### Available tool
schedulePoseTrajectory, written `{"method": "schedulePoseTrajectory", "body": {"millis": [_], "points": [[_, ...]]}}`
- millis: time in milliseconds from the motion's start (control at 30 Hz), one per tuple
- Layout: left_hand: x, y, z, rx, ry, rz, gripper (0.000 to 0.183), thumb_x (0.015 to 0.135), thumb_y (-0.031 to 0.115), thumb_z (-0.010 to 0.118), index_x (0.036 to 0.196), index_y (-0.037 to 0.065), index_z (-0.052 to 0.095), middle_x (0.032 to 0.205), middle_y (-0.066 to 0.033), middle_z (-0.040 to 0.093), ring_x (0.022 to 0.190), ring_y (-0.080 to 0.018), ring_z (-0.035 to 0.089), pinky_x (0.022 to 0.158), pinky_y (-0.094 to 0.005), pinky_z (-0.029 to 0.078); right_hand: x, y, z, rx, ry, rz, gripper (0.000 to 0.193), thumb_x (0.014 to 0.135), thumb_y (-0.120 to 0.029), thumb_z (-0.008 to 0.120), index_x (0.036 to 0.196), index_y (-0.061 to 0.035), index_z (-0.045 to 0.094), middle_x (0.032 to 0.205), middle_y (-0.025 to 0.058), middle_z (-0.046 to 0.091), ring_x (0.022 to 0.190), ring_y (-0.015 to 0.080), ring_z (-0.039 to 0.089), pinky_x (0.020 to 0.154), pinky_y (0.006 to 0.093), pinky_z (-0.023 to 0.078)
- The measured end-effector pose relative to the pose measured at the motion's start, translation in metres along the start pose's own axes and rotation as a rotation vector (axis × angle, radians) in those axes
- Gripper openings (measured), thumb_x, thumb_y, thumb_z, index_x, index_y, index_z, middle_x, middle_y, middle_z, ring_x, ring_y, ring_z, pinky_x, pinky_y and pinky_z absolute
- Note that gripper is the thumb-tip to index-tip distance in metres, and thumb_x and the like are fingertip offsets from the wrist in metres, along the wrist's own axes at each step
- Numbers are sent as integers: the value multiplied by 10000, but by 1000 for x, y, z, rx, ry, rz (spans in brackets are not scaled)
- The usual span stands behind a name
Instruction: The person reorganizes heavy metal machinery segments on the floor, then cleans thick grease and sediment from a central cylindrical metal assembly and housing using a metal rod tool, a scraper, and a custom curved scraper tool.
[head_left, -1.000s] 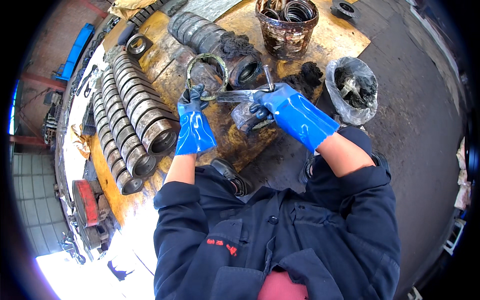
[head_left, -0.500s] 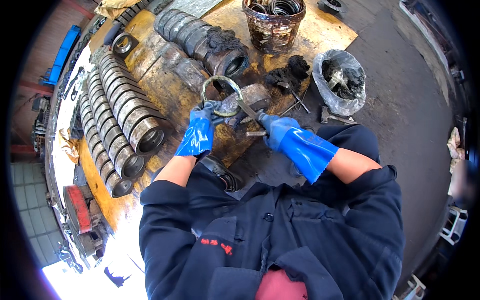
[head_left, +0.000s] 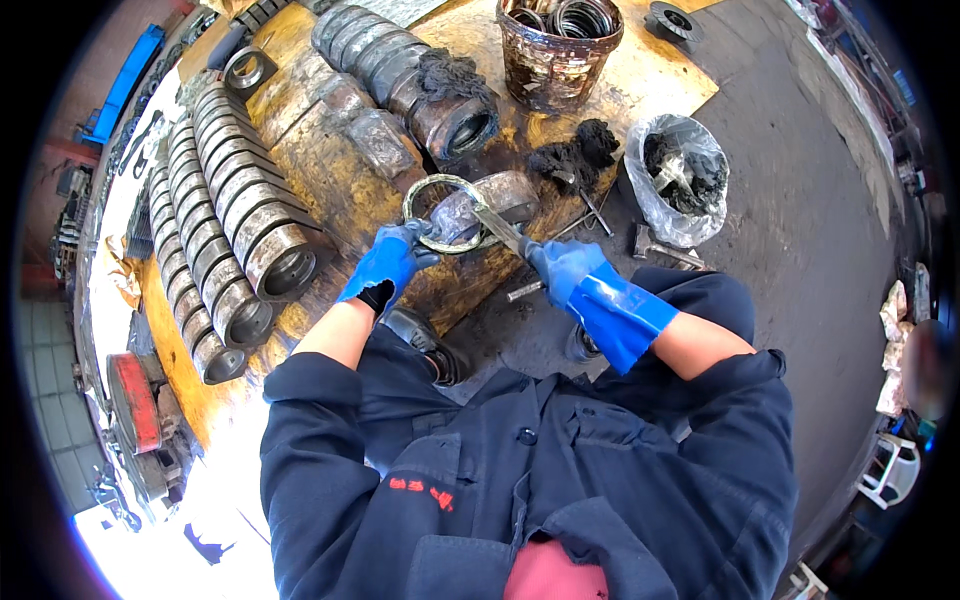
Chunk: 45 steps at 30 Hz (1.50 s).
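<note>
My left hand, in a blue rubber glove, is closed on the lower left rim of a round metal ring. In my right hand, gloved alike, is a flat-bladed scraper; its blade reaches to the ring's right side. Behind and partly inside the ring's outline shows a worn, rounded metal part on the board. A short metal rod shows just below my right hand; I cannot tell whether the hand holds it.
Rows of metal rollers stand at left on the stained board. Farther off lie a greasy roller stack and a bucket of rings. Dark grease, a plastic-lined container and a hammer sit at right.
The ring has turned to show a rounder face and sits slightly lower. My left hand has shifted lower left with it. The scraper stays at the ring's right side. The whole view has shifted slightly.
</note>
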<state>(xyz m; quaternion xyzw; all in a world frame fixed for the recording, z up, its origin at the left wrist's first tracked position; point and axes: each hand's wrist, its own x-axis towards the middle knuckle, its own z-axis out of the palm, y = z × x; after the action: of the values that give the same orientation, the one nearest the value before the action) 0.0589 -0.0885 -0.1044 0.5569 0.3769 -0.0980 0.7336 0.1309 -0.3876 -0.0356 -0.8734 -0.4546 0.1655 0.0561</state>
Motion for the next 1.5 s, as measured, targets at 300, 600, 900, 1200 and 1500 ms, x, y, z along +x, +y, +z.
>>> {"method": "schedulePoseTrajectory", "body": {"millis": [300,600,900,1200,1500], "points": [[-4,13,-14,124,-97,46,227,960,52,508,1129,4,653,1012,-83,688,878,-165,672,740,-295,562,5,26,23,-184,15,-98,439,940,-160,440,1372,-83,429,940,112,644,827,290,674,604,472,529],[20,18,-20,109,36,-16,244,950,116,429,980,84,669,901,-86,726,724,-201,675,591,-357,501,58,55,8,-392,124,-317,464,909,-102,475,1370,-66,434,928,104,629,732,248,672,533,416,526],[17,22,-20,205,-15,71,257,946,97,386,1005,100,637,942,-65,726,761,-192,678,634,-342,511,86,71,-6,-225,341,-542,468,883,-81,479,1350,-85,463,879,147,628,689,305,651,542,445,512],[19,39,-20,102,78,200,155,959,191,568,998,67,653,849,-58,695,621,-161,618,537,-322,503,51,-4,-14,425,429,-349,719,667,61,687,1349,-89,516,977,186,676,855,395,660,706,445,522],[18,48,-8,86,106,320,142,942,208,629,1002,81,651,786,-50,686,599,-157,635,511,-319,545,42,-40,-15,251,249,-133,751,712,-81,703,1408,-162,431,1071,181,644,939,396,626,764,503,506]]}}
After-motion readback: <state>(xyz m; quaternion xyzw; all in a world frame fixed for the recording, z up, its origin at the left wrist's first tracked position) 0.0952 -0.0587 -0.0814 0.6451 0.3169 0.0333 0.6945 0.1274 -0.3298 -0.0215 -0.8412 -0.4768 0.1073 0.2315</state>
